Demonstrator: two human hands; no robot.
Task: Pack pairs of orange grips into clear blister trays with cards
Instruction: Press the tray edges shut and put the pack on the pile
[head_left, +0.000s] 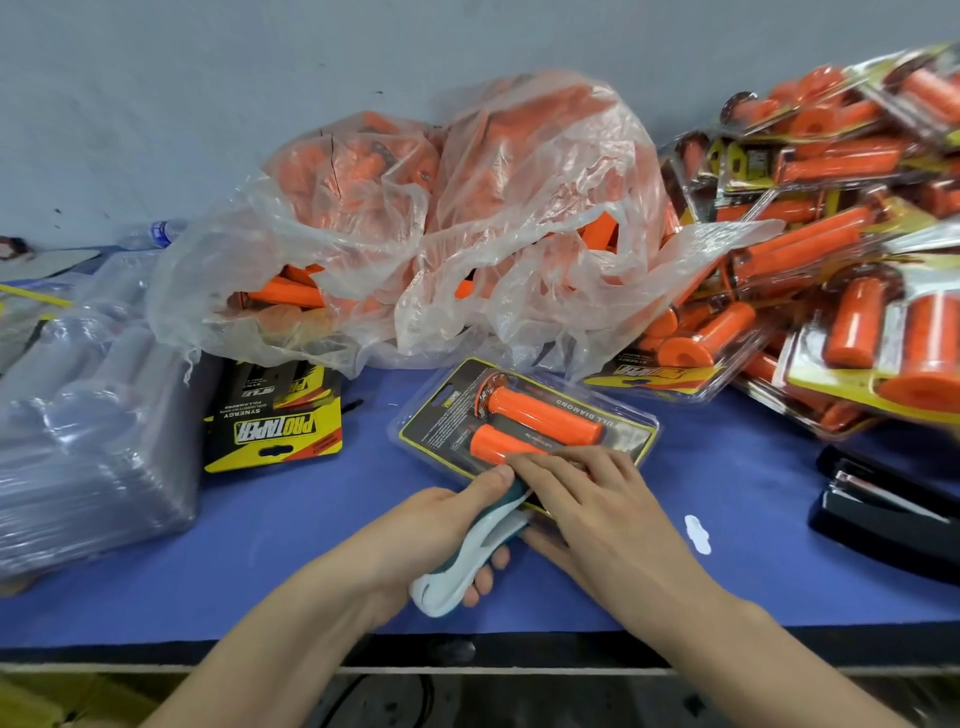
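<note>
On table (727, 519): left hand (431, 530) grips teal-white tool (467, 561) at blister pack (524, 415) edge; right hand (587, 499) flat on pack.

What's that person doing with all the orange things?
A person is packing orange handle grips. The left hand holds a teal-and-white tool at the near edge of a clear blister pack with two grips and a card inside, while the right hand presses it down. Finished packs lie piled on the right; loose grips sit in a plastic bag behind.
</note>
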